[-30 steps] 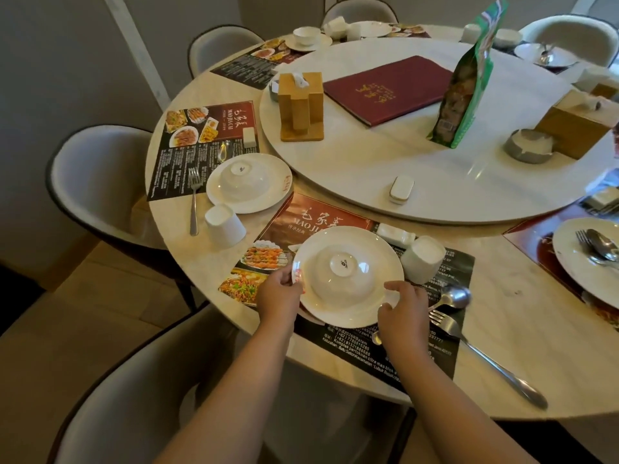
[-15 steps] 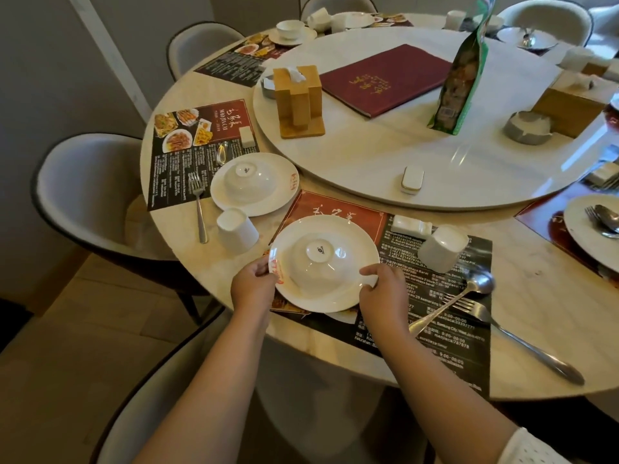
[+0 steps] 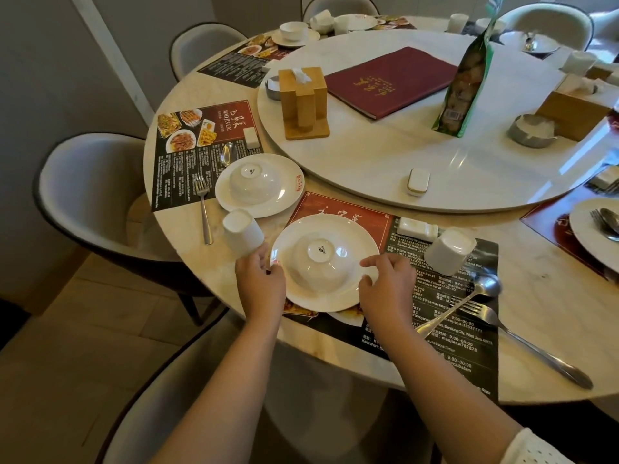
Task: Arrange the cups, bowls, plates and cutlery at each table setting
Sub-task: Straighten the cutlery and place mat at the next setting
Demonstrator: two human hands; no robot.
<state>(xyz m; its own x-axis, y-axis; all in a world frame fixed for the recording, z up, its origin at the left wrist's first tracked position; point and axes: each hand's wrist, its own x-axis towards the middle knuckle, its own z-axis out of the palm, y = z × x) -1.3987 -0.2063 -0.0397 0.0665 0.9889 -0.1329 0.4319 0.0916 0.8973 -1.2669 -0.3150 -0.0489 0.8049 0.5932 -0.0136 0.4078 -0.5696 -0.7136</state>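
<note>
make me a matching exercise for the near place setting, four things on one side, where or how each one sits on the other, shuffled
Things:
1. bowl
2. cup
3. spoon
4. plate

Places or states:
A. lies on the placemat with its handle crossed over the fork
B. held at both edges by the left hand and right hand
C. upside down in the middle of the plate
D. upside down on the placemat, right of the plate

Pairs: 1-C, 2-D, 3-A, 4-B
</note>
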